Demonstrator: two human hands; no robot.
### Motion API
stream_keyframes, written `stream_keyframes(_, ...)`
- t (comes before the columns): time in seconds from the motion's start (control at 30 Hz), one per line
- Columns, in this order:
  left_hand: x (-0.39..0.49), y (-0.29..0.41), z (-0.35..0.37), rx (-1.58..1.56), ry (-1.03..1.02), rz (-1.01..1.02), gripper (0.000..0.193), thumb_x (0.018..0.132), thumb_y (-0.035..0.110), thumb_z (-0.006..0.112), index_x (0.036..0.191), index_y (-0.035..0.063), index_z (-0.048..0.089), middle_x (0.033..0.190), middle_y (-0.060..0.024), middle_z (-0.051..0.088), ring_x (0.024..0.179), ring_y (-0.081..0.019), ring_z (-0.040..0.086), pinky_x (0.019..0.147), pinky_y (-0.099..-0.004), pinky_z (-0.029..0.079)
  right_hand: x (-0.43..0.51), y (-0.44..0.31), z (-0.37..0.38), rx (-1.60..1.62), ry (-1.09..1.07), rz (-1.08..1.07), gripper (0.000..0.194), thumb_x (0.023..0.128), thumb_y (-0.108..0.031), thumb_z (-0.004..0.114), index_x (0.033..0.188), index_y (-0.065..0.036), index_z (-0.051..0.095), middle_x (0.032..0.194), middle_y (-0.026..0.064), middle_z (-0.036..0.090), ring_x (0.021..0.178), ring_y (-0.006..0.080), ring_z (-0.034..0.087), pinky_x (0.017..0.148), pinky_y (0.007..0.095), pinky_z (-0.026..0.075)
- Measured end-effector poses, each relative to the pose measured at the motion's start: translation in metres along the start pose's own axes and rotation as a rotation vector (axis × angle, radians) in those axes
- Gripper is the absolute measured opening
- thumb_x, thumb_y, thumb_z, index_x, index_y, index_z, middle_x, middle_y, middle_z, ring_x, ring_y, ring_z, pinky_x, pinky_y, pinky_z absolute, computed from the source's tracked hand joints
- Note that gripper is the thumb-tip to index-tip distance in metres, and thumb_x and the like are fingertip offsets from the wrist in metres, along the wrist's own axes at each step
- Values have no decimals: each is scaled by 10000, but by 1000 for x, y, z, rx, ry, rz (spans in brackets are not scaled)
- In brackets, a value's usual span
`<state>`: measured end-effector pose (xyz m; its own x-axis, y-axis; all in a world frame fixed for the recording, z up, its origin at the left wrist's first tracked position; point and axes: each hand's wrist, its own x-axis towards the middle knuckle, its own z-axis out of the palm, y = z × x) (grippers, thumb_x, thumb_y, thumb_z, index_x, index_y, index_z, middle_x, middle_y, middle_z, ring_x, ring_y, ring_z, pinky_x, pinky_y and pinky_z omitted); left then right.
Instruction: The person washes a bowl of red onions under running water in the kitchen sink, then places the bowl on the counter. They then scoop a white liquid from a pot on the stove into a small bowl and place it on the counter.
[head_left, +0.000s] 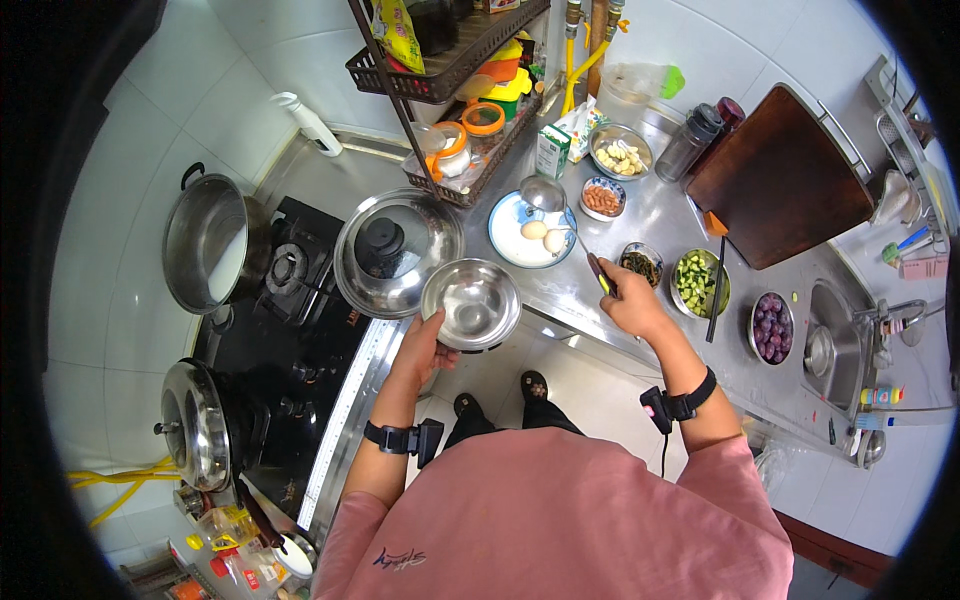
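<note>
My left hand (424, 346) grips the rim of an empty stainless steel bowl (471, 304), beside a glass-and-steel pot lid (442, 217). My right hand (634, 304) holds the dark handle of a metal ladle (543, 193), whose head is over a blue-rimmed white plate (517, 251). Two eggs (534, 230) lie on that plate. To the right of the ladle stand a small bowl of peanuts (601, 199), a bowl of dark leafy food (642, 264) and a steel bowl of chopped green vegetable (694, 281) with a dark stick-like utensil (717, 292) across its edge.
An open steel pot (202, 244) with whitish liquid stands on the gas stove (247, 352), near a lidded pan (196, 427). A wire-sided rack (450, 82) rises behind. Cloves in a bowl (621, 152), a cutting board (784, 176), purple fruit (771, 328) and the sink (832, 330) are rightward.
</note>
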<state>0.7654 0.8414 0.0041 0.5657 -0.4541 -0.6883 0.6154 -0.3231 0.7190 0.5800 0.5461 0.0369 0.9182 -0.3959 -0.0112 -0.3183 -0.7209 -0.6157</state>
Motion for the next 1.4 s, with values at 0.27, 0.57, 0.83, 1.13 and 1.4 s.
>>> stream_keyframes(0.27,-13,4,-23,-72,74,23,459,944,380,486,1264,65,389,748,-108,613,482,-164,578,377,-274,475,-12,15,-34,1710,-188,334,561,765,-4,518,1311,33,398,914,128,522,560,89,464,374,182,396)
stream_keyframes(0.57,-63,0,-69,-357,259,159,487,904,244,549,1256,-40,371,794,-204,613,519,-229,619,389,-293,527,15,-28,-28,2055,-754,297,695,790,-4,489,1432,-2,224,916,221,502,528,178,513,367,261,426)
stream_keyframes(0.83,-137,-26,-129,-582,508,289,437,867,128,485,1260,-1,344,847,-192,601,505,-208,602,385,-295,528,90,-183,13,1624,-1057,6,784,590,-77,559,1354,10,410,933,198,573,431,152,462,393,214,378)
stream_keyframes(1.13,-159,-35,-218,-518,720,423,571,784,11,436,1338,8,296,993,-206,588,586,-244,633,406,-304,533,202,-385,127,375,-597,-515,535,711,-58,591,1244,-36,542,832,133,639,685,234,611,579,329,475)
stream_keyframes(1.4,-152,-23,-242,128,850,756,642,770,-55,467,1381,99,342,1228,-208,527,914,-283,640,682,-334,558,288,-454,204,-157,-388,-690,287,683,-102,588,944,-17,670,832,229,642,807,360,632,736,410,491)
